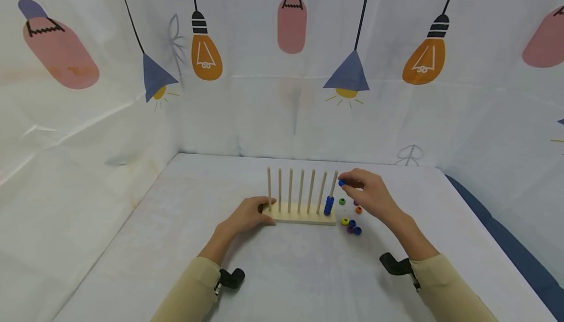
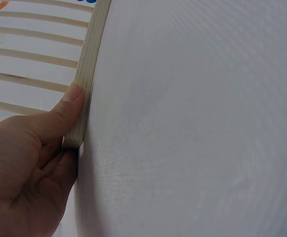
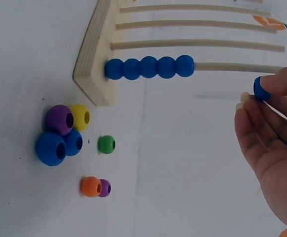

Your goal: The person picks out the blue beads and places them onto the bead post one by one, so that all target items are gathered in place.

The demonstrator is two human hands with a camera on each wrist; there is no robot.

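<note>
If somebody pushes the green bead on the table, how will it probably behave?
The green bead may roll easily, because it is rounded and no other bead touches it. It is probably light, since the right hand pinches a similarly small blue bead. It seems stiff: the stacked blue beads look unsquashed.

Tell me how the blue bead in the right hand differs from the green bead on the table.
The blue bead is pinched in the right hand; the green bead lies loose on the table. The blue bead is near the top of the beaded peg; the green bead is down beside the board. Both are small beads and on no peg.
</note>
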